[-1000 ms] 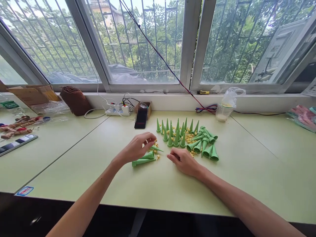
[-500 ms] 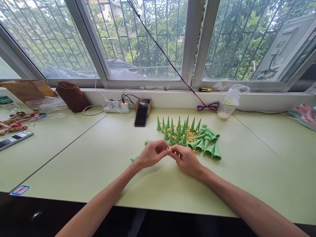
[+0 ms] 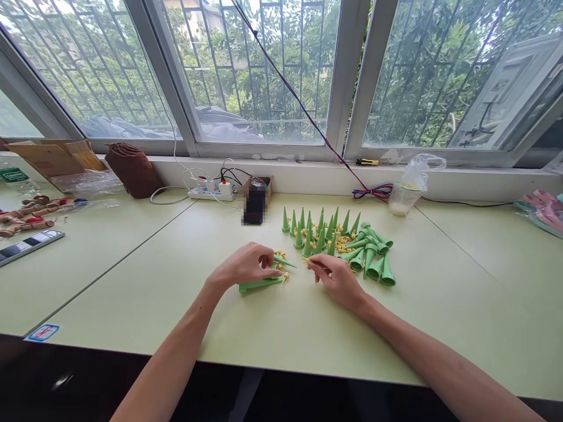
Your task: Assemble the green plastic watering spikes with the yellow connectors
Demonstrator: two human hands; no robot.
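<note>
My left hand (image 3: 244,265) hovers over a few green spikes lying on the table, its thumb and fingers apart. One green spike (image 3: 285,261) points right from beneath its fingers, its base hidden. Nearer me lies another green spike (image 3: 259,285), with a small yellow piece (image 3: 285,276) by its tip. The fingertips of my right hand (image 3: 336,278) pinch a small yellow piece (image 3: 307,261). Beyond that hand, several hollow green spikes (image 3: 320,235) stand point up among scattered yellow pieces (image 3: 338,242). More green spikes (image 3: 370,258) lie heaped to the right.
A dark phone-like object (image 3: 254,205) leans on a small box at the back. Near it is a power strip (image 3: 204,192). A bagged plastic cup (image 3: 401,199) stands back right beside bundled wires (image 3: 373,191). A brown bundle (image 3: 132,170) and wooden items (image 3: 33,215) are left.
My hands, fingertips together earlier, have parted. The left has moved left over the lying green spikes and opened; the right stays near its place with a yellow piece.
</note>
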